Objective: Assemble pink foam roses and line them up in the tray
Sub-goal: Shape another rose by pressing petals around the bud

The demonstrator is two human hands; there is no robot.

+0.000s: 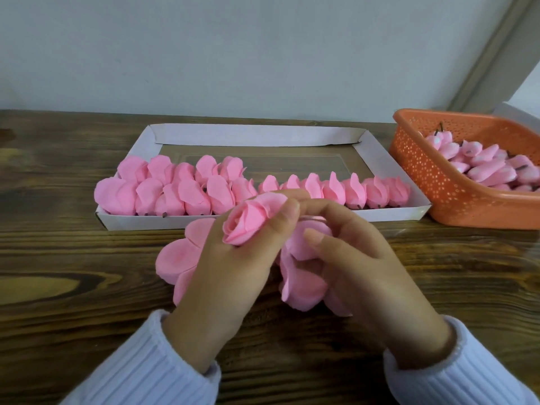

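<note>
A person's 2 hands work close together over a wooden table (pixel 73 331). The left hand (pixel 233 276) pinches a pink rose bud (pixel 248 223) between thumb and curled fingers, with the bud's tip pointing down-left and its base up-right, toward the right hand (pixel 368 270). That hand curls around a floppy petal layer (pixel 304 287) just below and right of the bud, so the base probably goes into it next. Another petal layer (pixel 178 258) lies under the left hand. Just behind, a white tray (pixel 263 135) holds finished roses (pixel 187 197): 1 full front row and a shorter row behind at the left. To the right, an orange basket (pixel 432 182) holds loose buds (pixel 482 168).
</note>
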